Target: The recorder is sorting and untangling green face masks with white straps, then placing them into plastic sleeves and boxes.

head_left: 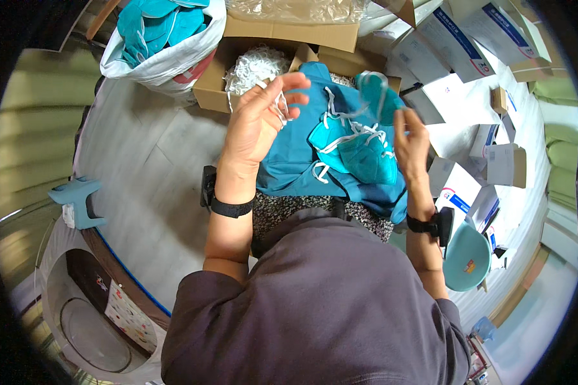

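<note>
My left hand (257,119) is raised over the near edge of a cardboard box, its fingers curled around a few white elastic cords (280,108). Across from it, my right hand (412,138) pinches a teal face mask (377,96) that is slightly blurred, with a white cord hanging from it. Below and between the hands, several teal masks with white straps (366,157) lie in a heap. They rest on a teal cloth (282,160) spread over my lap.
An open cardboard box (210,86) holds a tangle of white cords (257,69). A white sack (167,77) full of teal pieces stands at far left. White cartons (456,45) are piled at right, near a teal basin (467,260). A light-blue stool (77,199) stands at left.
</note>
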`<action>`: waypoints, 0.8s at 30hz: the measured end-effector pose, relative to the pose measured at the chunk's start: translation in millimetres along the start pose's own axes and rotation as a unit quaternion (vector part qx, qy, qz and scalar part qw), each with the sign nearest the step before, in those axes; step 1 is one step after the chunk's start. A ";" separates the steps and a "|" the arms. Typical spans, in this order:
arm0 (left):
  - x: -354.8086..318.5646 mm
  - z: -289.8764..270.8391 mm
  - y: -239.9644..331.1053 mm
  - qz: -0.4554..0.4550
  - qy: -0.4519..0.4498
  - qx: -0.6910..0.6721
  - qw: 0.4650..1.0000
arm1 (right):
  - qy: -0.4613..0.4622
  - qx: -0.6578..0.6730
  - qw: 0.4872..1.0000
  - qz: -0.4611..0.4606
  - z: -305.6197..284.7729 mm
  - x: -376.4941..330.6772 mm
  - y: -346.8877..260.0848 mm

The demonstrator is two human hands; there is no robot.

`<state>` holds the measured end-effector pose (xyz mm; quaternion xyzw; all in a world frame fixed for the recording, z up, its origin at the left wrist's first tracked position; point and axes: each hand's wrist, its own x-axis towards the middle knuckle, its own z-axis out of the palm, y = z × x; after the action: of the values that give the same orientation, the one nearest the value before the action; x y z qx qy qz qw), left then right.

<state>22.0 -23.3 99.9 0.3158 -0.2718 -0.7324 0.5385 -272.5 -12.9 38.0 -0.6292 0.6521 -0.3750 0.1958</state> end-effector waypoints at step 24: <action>52.2 55.7 -56.6 0.094 -0.040 0.270 0.957 | 0.070 0.070 0.989 -0.109 -99.4 32.9 -69.6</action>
<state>-66.5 -54.9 85.6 0.3925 -0.5094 -0.5898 0.4884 -302.2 -15.5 160.0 -0.6538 0.5635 -0.4818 0.1515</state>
